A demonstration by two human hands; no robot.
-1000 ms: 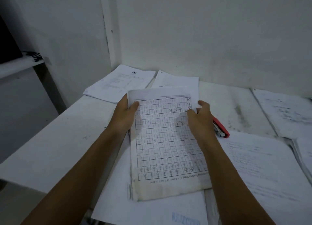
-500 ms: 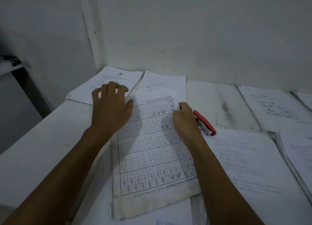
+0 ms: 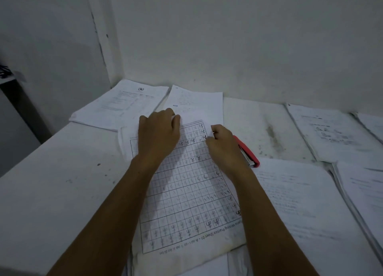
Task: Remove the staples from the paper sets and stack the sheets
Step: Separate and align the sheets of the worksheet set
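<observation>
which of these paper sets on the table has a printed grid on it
The paper set under both hands, in the middle of the table. Its top sheet is covered by a grid of handwriting boxes; the other piles around it show only lines of text.

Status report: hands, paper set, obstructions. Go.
Left hand flat on grid sheet. Right hand pinching its top right corner. Red stapler beside right hand, untouched.

stapler [image 3: 246,152] on table [image 3: 62,184], just right of grid sheet [image 3: 186,193]
</observation>
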